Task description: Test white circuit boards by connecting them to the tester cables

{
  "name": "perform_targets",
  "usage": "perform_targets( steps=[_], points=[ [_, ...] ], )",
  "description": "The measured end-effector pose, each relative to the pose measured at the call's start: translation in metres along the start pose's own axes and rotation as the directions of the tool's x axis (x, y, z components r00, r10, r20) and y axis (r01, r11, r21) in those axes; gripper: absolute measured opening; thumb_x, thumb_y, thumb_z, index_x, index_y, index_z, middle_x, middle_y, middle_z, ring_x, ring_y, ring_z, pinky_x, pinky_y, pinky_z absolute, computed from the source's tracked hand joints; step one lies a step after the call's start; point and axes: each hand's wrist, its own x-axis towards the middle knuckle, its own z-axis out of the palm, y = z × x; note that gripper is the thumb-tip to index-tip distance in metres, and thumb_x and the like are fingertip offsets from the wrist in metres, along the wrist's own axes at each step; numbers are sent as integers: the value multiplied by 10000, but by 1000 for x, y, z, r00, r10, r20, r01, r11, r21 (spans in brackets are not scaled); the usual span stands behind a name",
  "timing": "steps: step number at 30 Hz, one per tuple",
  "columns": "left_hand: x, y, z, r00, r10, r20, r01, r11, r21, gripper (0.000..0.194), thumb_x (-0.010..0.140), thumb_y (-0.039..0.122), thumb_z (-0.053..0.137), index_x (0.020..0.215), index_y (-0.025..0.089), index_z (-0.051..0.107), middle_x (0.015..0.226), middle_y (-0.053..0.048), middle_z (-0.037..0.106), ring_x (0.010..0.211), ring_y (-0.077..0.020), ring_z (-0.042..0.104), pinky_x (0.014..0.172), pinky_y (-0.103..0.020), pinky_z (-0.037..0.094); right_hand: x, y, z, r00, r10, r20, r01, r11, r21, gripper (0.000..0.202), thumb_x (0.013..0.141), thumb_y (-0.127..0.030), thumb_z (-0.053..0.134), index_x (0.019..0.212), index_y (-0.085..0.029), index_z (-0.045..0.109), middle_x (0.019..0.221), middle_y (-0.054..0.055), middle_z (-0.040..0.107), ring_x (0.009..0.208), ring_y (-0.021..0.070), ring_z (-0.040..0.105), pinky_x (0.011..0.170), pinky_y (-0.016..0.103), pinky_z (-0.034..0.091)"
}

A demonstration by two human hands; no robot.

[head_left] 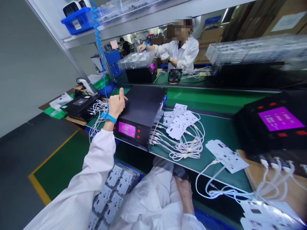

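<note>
My left hand (pixel 116 103), with a blue wrist strap (pixel 109 117), rests on the left part of a black tester box (pixel 144 103). Its fingers look curled in and the thumb points up; I make out nothing held. The box's front carries a lit pink screen (pixel 127 129) and red buttons. Low by my lap, below the bench edge, is my right hand (pixel 184 190). Its fingers bend round something dark that I cannot make out. White circuit boards (pixel 181 124) and coiled white cables (pixel 188 148) lie right of the box, with several cables plugged into its side.
Another black box (pixel 273 124) with a pink screen stands at right, near a cabled white board (pixel 226 156). A tray of boards (pixel 115 195) is below the bench at left. Across the bench a co-worker (pixel 184 52) holds a white board. A blue coiled cord (pixel 98 35) hangs overhead.
</note>
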Motion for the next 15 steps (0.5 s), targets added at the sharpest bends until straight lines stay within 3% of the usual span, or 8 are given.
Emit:
perform_targets(
  steps=[3, 6, 11, 15],
  points=[
    [-2, 4, -1, 1000, 1, 4, -1, 1000, 5, 713, 1082, 464, 232, 658, 200, 740, 472, -48, 558, 675, -195, 664, 913, -331, 503, -12, -17, 6, 995, -56, -87, 41, 985, -168, 575, 1019, -392, 498, 1455, -33, 602, 1327, 335, 665, 1159, 370, 705, 974, 438, 522],
    [-3, 6, -1, 1000, 2, -31, -2, 1000, 11, 713, 1077, 506, 256, 693, 188, 765, 480, -50, 565, 675, -198, 667, 922, -340, 498, -20, -27, 15, 975, -175, -137, 135, 955, -263, 483, 1027, -235, 440, 1442, -79, 631, 1479, 320, 565, 1367, 391, 577, 1095, 495, 448],
    [-1, 6, -1, 1000, 10, -13, -8, 996, 93, 702, 1069, 522, 274, 696, 189, 767, 504, -54, 576, 717, -210, 680, 912, -332, 497, -18, -24, 12, 978, -145, -149, 100, 958, -270, 511, 1049, -339, 453, 1501, -145, 588, 1400, 291, 613, 1336, 379, 596, 1014, 452, 505],
    [-5, 11, -9, 1000, -15, 20, 10, 969, 246, 718, 1040, 517, 192, 748, 213, 773, 546, -61, 611, 765, -240, 697, 852, -352, 503, -22, -22, -1, 990, -91, -113, 71, 984, -165, 496, 1022, -276, 469, 1476, -138, 613, 1451, 276, 588, 1323, 375, 614, 1083, 464, 482]
  ],
)
